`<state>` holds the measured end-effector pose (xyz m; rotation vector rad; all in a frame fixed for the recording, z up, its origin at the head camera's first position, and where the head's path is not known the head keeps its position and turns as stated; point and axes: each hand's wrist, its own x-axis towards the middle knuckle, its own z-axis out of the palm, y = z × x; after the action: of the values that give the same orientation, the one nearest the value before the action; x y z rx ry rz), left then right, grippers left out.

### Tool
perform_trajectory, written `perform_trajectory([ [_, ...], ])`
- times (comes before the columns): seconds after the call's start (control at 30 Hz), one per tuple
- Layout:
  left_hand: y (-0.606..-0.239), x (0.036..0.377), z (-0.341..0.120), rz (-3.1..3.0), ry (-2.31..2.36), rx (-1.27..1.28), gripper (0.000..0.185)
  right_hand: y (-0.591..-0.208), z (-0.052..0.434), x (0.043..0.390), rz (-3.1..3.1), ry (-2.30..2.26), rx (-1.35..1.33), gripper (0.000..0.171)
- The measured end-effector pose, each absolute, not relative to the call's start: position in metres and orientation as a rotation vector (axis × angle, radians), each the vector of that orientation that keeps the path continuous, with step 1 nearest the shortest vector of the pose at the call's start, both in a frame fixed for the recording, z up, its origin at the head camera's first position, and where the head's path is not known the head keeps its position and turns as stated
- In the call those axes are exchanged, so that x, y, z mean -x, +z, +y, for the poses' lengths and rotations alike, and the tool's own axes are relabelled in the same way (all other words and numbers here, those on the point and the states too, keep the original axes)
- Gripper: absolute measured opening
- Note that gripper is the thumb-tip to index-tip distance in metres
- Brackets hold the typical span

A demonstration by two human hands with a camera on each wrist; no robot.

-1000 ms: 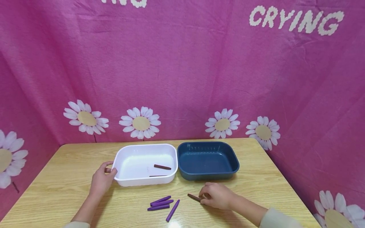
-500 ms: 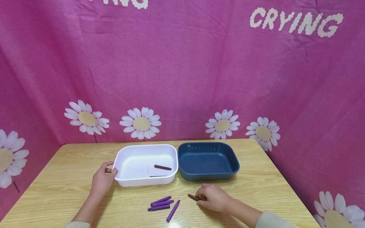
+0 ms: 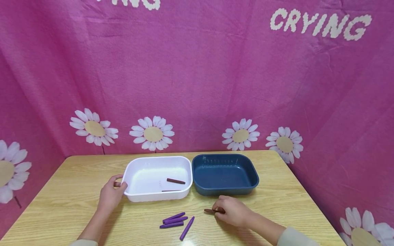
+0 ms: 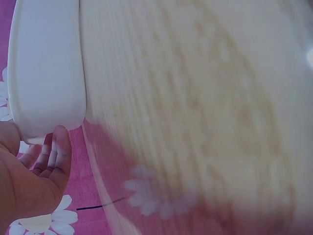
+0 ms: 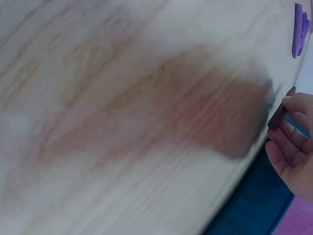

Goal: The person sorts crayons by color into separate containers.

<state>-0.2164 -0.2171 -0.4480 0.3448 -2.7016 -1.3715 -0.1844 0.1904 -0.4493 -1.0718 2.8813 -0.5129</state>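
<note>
- A brown crayon (image 3: pixel 210 211) is pinched at its right end by the curled fingers of the right hand (image 3: pixel 233 211), low over the wooden table (image 3: pixel 74 191), in front of the dark blue tub (image 3: pixel 224 174).
- In the right wrist view, the same brown crayon (image 5: pixel 279 113) is seen between the thumb and the bent fingertips (image 5: pixel 288 105); the rest of that view is blurred.
- Whether the brown crayon is touching the table or is just lifted off it cannot be told.
- The left short end of the white tub (image 3: pixel 157 177) is gripped by the left hand (image 3: pixel 111 194), with the thumb over the rim and the fingers curled round the outside.
- In the left wrist view, the fingers (image 4: pixel 55 156) are seen bent against the corner of the white tub (image 4: pixel 44 73).
- A second brown crayon (image 3: pixel 175 180) is seen lying on the floor of the white tub, towards its right side.
- The white tub and the dark blue tub are set side by side, touching or very nearly so.
- Four purple crayons (image 3: pixel 173 220) are laid on the table in front of the white tub, between the two hands; three are bunched together and the fourth (image 3: pixel 186 228) lies slanted just to their right.
- A pink cloth with white daisies (image 3: pixel 152 133) is hung behind the table.
</note>
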Motion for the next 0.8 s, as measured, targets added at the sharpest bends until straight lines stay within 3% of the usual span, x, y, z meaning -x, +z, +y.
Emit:
perform_trajectory([
  [0.8,-0.447,0.217,-0.217,-2.717,-1.336,-0.357,0.049,-0.407,0.177,0.200,2.919,-0.498,1.166,0.010],
])
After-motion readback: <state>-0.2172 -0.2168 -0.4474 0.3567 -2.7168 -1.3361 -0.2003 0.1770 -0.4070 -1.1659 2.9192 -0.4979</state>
